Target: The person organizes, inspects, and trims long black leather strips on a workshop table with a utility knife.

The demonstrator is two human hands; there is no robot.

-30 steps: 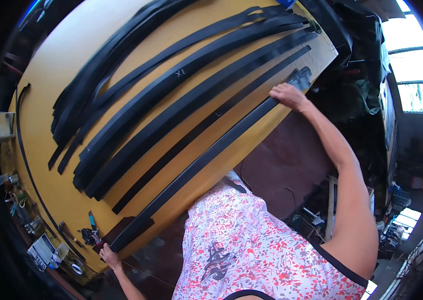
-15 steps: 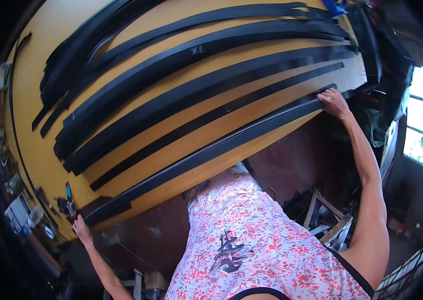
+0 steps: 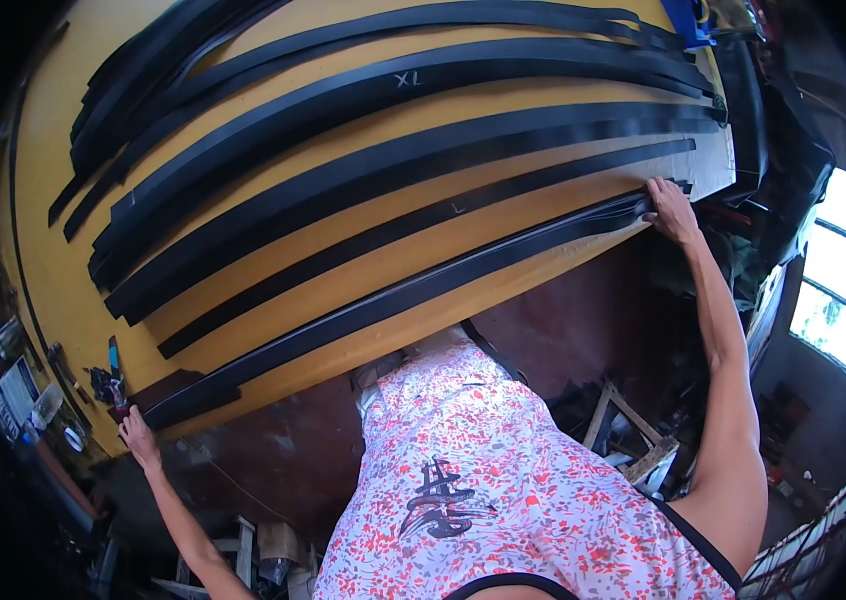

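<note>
Two bare hands: left hand (image 3: 138,432) and right hand (image 3: 673,210) at opposite strip ends; exact grips unclear.
Long black flat strips (image 3: 408,287): along the yellow tabletop's (image 3: 63,270) near edge.
L-marked black strip (image 3: 458,209): just beyond.

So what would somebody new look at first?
Probably the long black strips that look curved across the big yellow table, with XL and L marked on them. Next, the speckled pink-and-white shirt at the bottom middle. The left hand and right hand are stretched wide, near opposite ends of the strips nearest the shirt.
</note>
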